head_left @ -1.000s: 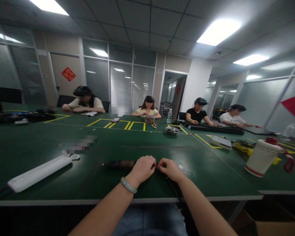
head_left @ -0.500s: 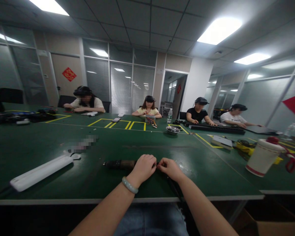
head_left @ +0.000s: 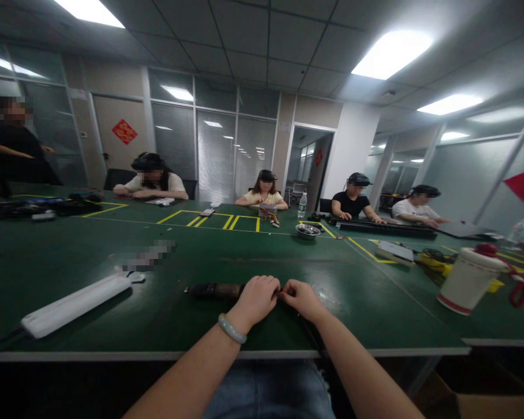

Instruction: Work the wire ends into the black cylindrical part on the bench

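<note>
Tool (head_left: 218, 291), dark & cyl., laid on table (head_left: 375, 314) nr front edge; R end held by L hand (head_left: 257, 298); R hand (head_left: 303, 299) grip pinched narrow just beside, contents can't be told.

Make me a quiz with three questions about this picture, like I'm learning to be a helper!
1. Pick one. What pokes out from under the left hand's grip?
A) a yellow ruler
B) a dark rod
C) a wooden spoon

2. True or false? The metal bowl is farther from the camera than the white flask with the red lid.

3. Fill in the gap. The pale bracelet is on the person's own ____ wrist.

Key: 1. B. 2. True. 3. left.
</note>
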The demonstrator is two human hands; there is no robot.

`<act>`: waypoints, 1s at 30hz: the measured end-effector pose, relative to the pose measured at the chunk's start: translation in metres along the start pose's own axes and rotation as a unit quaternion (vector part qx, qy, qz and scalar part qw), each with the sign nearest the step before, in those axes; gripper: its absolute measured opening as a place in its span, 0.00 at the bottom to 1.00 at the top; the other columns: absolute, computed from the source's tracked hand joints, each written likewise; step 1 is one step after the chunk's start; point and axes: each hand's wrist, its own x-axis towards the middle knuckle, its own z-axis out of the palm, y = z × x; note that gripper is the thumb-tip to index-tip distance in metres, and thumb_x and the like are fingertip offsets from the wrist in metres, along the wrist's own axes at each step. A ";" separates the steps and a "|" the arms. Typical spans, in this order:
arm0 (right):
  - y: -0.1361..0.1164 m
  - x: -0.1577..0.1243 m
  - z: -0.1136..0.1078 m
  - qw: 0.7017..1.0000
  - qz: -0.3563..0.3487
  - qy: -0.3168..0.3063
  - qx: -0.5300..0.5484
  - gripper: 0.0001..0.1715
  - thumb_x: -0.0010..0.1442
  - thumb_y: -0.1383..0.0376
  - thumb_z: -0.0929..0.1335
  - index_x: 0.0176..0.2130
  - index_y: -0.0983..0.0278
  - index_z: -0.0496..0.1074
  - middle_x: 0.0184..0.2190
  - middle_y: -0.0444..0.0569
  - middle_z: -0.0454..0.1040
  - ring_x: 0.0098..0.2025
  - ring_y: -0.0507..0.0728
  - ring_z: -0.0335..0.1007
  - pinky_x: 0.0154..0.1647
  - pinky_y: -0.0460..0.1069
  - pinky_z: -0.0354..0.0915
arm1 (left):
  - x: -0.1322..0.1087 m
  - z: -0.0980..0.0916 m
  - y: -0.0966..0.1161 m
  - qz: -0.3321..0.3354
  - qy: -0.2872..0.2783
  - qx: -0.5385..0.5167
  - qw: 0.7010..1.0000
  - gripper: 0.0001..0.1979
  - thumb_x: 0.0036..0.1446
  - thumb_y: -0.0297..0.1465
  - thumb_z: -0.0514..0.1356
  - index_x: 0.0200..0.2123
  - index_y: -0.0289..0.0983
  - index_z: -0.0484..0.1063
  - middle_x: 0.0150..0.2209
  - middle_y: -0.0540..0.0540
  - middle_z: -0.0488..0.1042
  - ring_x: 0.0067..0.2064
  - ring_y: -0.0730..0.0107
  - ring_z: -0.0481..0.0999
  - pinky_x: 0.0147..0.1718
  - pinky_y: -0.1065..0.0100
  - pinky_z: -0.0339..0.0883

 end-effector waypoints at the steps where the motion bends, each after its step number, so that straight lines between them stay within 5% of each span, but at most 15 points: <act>1: 0.000 0.000 0.000 1.000 0.001 0.000 -0.001 0.08 0.55 0.60 0.69 0.29 0.64 0.71 0.24 0.42 0.71 0.26 0.49 0.63 0.27 0.43 0.57 | 0.000 -0.001 0.000 -0.003 0.002 -0.002 1.000 0.04 0.56 0.26 0.57 0.36 0.39 0.67 0.38 0.47 0.72 0.42 0.64 0.70 0.42 0.63 0.60; 30: 0.005 0.003 0.004 1.000 -0.013 0.004 0.006 0.09 0.54 0.61 0.68 0.28 0.63 0.70 0.23 0.41 0.71 0.26 0.49 0.64 0.27 0.44 0.57 | 0.000 0.000 0.000 0.000 0.008 0.013 1.000 0.03 0.56 0.29 0.59 0.35 0.39 0.67 0.37 0.48 0.71 0.41 0.65 0.70 0.41 0.64 0.59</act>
